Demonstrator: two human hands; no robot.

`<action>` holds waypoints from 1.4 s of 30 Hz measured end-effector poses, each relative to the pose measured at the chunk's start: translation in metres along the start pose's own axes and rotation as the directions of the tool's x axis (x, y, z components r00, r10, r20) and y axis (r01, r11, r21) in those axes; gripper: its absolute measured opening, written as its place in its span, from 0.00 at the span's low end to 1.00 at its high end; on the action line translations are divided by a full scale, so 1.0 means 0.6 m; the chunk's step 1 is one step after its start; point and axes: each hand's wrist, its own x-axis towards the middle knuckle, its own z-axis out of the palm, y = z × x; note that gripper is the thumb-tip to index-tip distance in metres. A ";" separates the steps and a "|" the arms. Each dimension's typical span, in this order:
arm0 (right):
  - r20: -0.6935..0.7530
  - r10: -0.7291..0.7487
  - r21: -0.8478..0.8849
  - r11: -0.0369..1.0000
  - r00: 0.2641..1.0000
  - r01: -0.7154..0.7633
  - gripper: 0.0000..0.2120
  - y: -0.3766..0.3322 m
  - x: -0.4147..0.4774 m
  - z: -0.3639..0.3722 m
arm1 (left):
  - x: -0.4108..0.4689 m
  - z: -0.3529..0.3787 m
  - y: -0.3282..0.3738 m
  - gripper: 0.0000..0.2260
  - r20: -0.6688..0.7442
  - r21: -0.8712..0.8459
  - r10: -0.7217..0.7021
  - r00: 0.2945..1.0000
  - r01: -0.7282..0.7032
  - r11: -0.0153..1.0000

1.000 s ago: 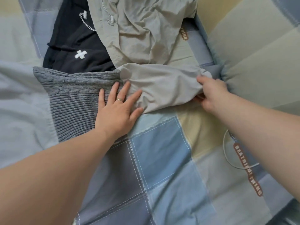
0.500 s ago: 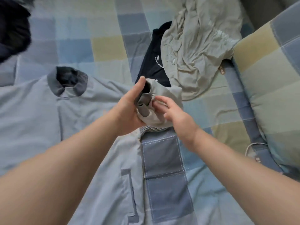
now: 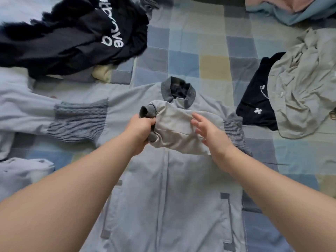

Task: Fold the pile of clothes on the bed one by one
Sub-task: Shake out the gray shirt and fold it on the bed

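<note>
1. the jacket (image 3: 172,197) lies flat, front up, mid-bed (image 3: 200,51), with its collar (image 3: 179,93) at the far end. the right-side sleeve (image 3: 178,128) is folded across the chest.
2. the left hand (image 3: 143,128) is clenched round the cuff (image 3: 147,110) end of that sleeve. the right hand (image 3: 209,131) is released, fingers spread, just over the sleeve near the shoulder. i cannot tell whether it touches the cloth.
3. my advice: set the cuff down flat and level across the chest, not bunched as it is now.
4. then sweep the right palm from the shoulder toward the cuff to press out the puff.
5. make the fold edge at the shoulder run straight, in line with the jacket's side.
6. the cloth looks padded and may spring up, so let go slowly.
7. the other sleeve (image 3: 78,120) lies spread out to the left and likely wants the same fold next.
</note>
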 end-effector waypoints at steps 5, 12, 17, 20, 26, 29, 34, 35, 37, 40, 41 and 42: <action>0.071 -0.072 -0.084 0.993 0.995 0.078 0.25 -0.031 0.105 0.265 | 0.084 -0.241 0.069 0.03 -0.064 0.199 0.251 0.966 -0.234 0.952; 0.136 -0.022 -0.212 0.976 0.990 0.051 0.36 -0.100 0.207 0.652 | 0.181 -0.589 0.157 0.07 -0.160 0.369 0.405 0.900 -0.326 0.871; 0.251 -0.091 -0.307 0.937 0.964 0.169 0.29 -0.151 0.248 0.859 | 0.219 -0.806 0.196 0.10 -0.294 0.363 0.393 0.871 -0.279 0.889; 0.322 -0.081 -0.359 0.912 0.943 0.200 0.29 -0.161 0.280 0.948 | 0.233 -0.904 0.207 0.13 -0.371 0.371 0.372 0.851 -0.232 0.899; 0.428 -0.020 -0.391 0.897 0.904 0.205 0.27 -0.192 0.314 1.046 | 0.254 -1.009 0.205 0.12 -0.480 0.435 0.372 0.795 -0.153 0.888; 0.419 -0.054 -0.360 0.907 0.906 0.220 0.28 -0.187 0.315 1.026 | 0.251 -1.000 0.200 0.16 -0.572 0.544 0.353 0.741 0.020 0.839; 0.206 -0.131 -0.446 0.869 0.970 0.212 0.25 -0.167 0.314 0.840 | 0.226 -0.861 0.188 0.27 -0.243 0.897 0.702 0.669 -0.121 0.425; 0.163 -0.135 -0.474 0.858 0.977 0.197 0.25 -0.157 0.314 0.790 | 0.223 -0.822 0.180 0.25 -0.140 0.912 0.701 0.699 -0.185 0.366; 0.050 -0.133 -0.534 0.834 0.990 0.139 0.25 -0.135 0.313 0.683 | 0.225 -0.739 0.158 0.23 0.047 0.920 0.648 0.760 -0.286 0.268; -0.138 -0.131 -0.613 0.790 0.982 0.019 0.27 -0.104 0.314 0.527 | 0.241 -0.612 0.121 0.23 0.269 0.894 0.508 0.818 -0.409 0.185; -0.189 -0.138 -0.654 0.756 0.972 -0.020 0.28 -0.092 0.316 0.478 | 0.251 -0.570 0.110 0.25 0.308 0.887 0.458 0.834 -0.425 0.178; -0.218 -0.144 -0.711 0.701 0.965 -0.056 0.30 -0.078 0.322 0.436 | 0.262 -0.533 0.100 0.26 0.325 0.888 0.412 0.851 -0.425 0.176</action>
